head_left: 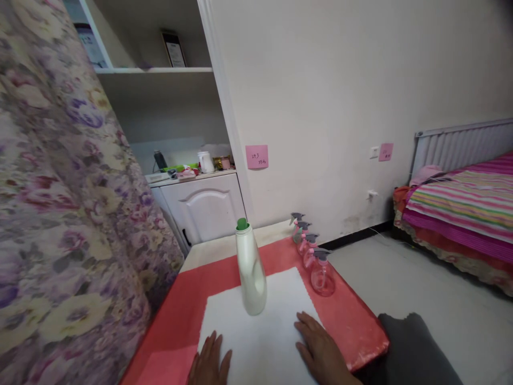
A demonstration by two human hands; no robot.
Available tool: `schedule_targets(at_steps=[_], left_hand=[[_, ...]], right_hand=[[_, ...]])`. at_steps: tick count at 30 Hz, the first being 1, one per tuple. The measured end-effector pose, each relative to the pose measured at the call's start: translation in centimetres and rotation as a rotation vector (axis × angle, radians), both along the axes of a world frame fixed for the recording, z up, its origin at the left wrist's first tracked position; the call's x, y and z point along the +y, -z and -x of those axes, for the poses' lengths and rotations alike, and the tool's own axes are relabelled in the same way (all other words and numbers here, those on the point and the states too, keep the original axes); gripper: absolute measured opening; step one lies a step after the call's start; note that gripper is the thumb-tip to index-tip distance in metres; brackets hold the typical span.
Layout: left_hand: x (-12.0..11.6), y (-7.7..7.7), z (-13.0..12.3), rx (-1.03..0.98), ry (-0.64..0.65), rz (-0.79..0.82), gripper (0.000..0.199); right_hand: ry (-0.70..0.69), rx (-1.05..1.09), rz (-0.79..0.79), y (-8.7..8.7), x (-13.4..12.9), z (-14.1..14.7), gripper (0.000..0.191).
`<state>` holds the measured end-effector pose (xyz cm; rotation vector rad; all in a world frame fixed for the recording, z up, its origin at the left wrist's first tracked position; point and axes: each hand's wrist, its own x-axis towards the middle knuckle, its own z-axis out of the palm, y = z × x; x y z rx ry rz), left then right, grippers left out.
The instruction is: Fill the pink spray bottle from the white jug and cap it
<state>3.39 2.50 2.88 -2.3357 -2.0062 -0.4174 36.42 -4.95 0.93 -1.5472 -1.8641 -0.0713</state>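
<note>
A pale green jug-style bottle (249, 272) with a built-in handle stands upright on a white sheet (276, 326). Its green top (241, 224) sits in the neck and no outer cap covers the threads. My left hand (210, 361) lies flat at the sheet's left edge, fingers spread, holding nothing. On the right edge of the sheet rests my right hand (318, 342), also flat with its fingers apart. Both hands are nearer to me than the bottle and do not touch it. Beyond my right hand stands a clear pink spray bottle (323, 279) with a grey trigger head.
More spray bottles line up behind the first along the right side of the red-covered table (168, 331). A flowered curtain (72, 187) hangs close on the left. A white cabinet (212, 203) stands behind; a dark grey seat (417, 347) is at the right corner.
</note>
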Motion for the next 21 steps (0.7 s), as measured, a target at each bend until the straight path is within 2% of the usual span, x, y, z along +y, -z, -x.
schedule_targets(at_steps=[9,21], left_hand=[[0.2,0.5,0.4,-0.041,0.007,-0.059,0.058],[-0.2,-0.6,-0.4,0.056,-0.013,0.043,0.063]], right_hand=[[0.003,0.01,0.013,0.1,0.0,0.0,0.038],[-0.004,-0.056,0.063,-0.7,0.0,0.1,0.039]])
